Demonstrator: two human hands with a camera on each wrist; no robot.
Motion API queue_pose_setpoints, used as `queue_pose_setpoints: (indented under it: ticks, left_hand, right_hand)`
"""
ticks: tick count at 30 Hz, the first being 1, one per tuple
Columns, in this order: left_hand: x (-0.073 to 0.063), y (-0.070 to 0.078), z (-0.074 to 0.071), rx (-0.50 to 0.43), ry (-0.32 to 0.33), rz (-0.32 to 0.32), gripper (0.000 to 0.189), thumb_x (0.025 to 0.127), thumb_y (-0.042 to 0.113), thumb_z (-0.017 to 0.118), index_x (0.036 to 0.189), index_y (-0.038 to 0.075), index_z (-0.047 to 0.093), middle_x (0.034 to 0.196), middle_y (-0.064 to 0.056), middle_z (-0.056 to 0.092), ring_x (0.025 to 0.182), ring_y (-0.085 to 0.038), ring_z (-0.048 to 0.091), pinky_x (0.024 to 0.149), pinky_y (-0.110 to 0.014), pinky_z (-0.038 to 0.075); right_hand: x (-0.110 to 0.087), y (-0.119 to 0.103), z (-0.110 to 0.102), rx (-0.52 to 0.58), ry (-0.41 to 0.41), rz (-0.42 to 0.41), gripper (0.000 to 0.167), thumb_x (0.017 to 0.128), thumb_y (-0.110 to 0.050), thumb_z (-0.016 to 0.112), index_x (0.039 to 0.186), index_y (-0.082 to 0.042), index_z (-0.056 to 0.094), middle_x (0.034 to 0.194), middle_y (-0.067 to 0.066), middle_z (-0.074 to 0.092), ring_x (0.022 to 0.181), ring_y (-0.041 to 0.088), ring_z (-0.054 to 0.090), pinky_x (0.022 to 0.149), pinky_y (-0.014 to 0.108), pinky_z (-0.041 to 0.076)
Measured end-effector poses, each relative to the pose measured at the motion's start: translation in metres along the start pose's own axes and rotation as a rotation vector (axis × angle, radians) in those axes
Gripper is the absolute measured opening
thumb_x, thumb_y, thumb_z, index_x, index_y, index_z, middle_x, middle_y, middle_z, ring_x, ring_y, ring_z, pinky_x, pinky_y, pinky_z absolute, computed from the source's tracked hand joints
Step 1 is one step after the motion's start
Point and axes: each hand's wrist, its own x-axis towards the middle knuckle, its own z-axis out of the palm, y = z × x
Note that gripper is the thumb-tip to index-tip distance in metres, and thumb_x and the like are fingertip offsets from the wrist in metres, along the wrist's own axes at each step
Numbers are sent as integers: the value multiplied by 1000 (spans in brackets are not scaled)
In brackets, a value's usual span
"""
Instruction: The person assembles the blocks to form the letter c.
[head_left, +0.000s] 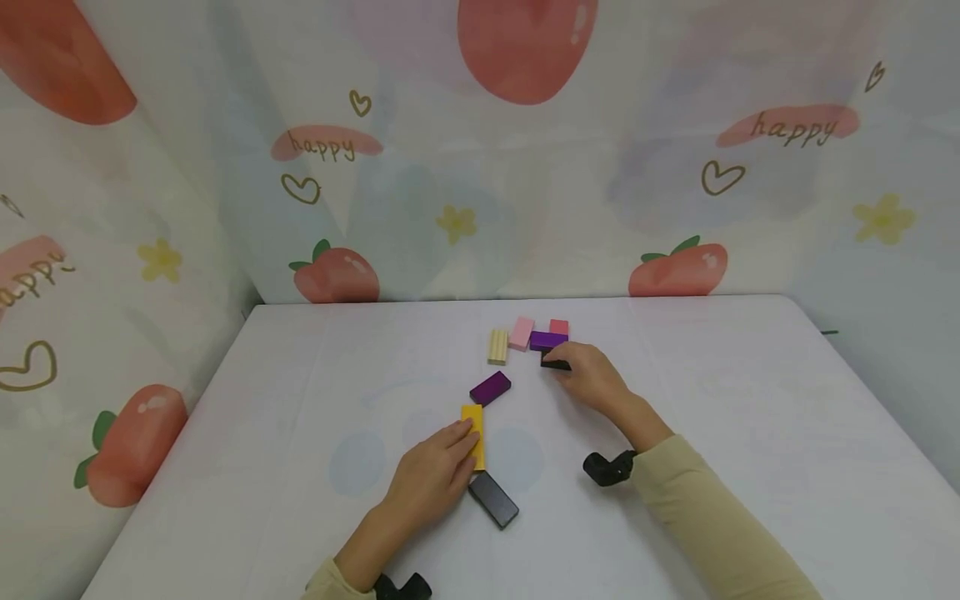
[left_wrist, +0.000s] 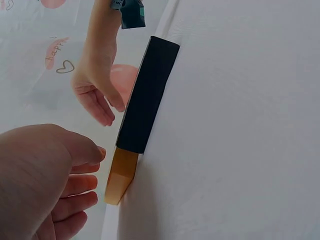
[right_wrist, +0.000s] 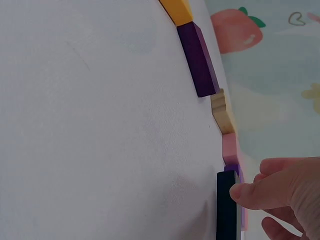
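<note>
My left hand is over the yellow block, its fingers relaxed and overlapping the block in the head view. In the left wrist view, a small gap shows between those fingertips and the yellow block. A dark grey block lies against the yellow one's near end. Farther right, my right hand pinches a black block, thumb at its edge. Directly behind that is a purple block; a red block stands behind it, partly hidden.
A dark purple block, a ribbed wooden block and a pink block form a curving row between the hands. The white table meets a printed cloth backdrop at its far edge.
</note>
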Motion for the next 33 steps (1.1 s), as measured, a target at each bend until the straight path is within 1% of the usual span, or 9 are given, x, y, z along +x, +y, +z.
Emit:
queue_pose_setpoints:
  ticks: [4, 9, 13, 17, 20, 24, 26, 30, 33]
  left_hand:
    - [-2, 0, -2, -24, 2, -9, 34, 86, 20, 63, 116, 5, 64, 124, -6, 57, 115, -19, 52, 92, -33, 44]
    - [-4, 0, 0, -56, 29, 41, 33, 85, 19, 65, 115, 5, 65, 123, -6, 58, 111, -19, 55, 88, -32, 47]
    - [-7, 1, -1, -80, 20, 109, 30, 86, 20, 64, 113, 8, 66, 123, -5, 58, 110, -17, 55, 86, -30, 48]
    - [-9, 3, -7, -94, 19, 179, 29, 86, 20, 65, 112, 9, 67, 123, -4, 58, 111, -15, 55, 87, -28, 47]
    - [-10, 7, -12, -91, 41, 267, 29, 84, 17, 67, 111, 8, 67, 121, -4, 60, 110, -14, 56, 87, -27, 46]
    - [-11, 11, -15, -62, 77, 412, 30, 79, 14, 71, 108, 6, 68, 115, -5, 62, 106, -14, 58, 86, -24, 46]
    - [-12, 13, -15, -39, 92, 462, 31, 77, 14, 73, 107, 6, 69, 113, -5, 63, 104, -13, 59, 86, -22, 46]
    - [-15, 16, -17, -16, 101, 503, 31, 76, 13, 75, 105, 6, 70, 112, -4, 64, 101, -12, 60, 85, -22, 46]
    - [-17, 17, -18, -12, 65, 500, 31, 77, 14, 75, 106, 7, 70, 112, -3, 64, 102, -11, 60, 85, -21, 46]
  right_hand:
    - [-1, 4, 0, -8, 5, -1, 25, 78, 5, 67, 103, 1, 67, 103, 14, 65, 105, 33, 56, 92, 46, 42]
    - [0, 7, -1, -32, 7, 7, 25, 78, 5, 67, 103, 3, 67, 103, 16, 64, 103, 33, 57, 91, 46, 43]
    - [-1, 12, -1, -56, -1, 15, 25, 79, 5, 65, 103, 4, 66, 105, 18, 63, 103, 34, 56, 90, 45, 43]
    - [-1, 14, -1, -75, 9, 22, 23, 80, 3, 65, 104, 4, 66, 106, 19, 63, 103, 34, 56, 90, 45, 43]
    - [-1, 15, -1, -84, 17, 17, 23, 81, 2, 65, 103, 4, 67, 105, 19, 63, 102, 33, 57, 89, 45, 43]
    - [1, 15, 0, -89, 2, 16, 22, 81, 1, 65, 103, 4, 66, 104, 19, 63, 102, 33, 57, 89, 45, 44]
    - [1, 16, 1, -92, -7, 19, 23, 81, 1, 65, 104, 4, 66, 105, 19, 63, 102, 33, 57, 89, 44, 44]
    - [3, 17, 0, -99, -3, 24, 24, 82, 0, 65, 105, 5, 66, 107, 19, 62, 103, 33, 56, 89, 44, 44]
    - [4, 17, 0, -108, -2, 21, 24, 82, 0, 65, 106, 5, 65, 108, 20, 61, 103, 34, 56, 89, 45, 44]
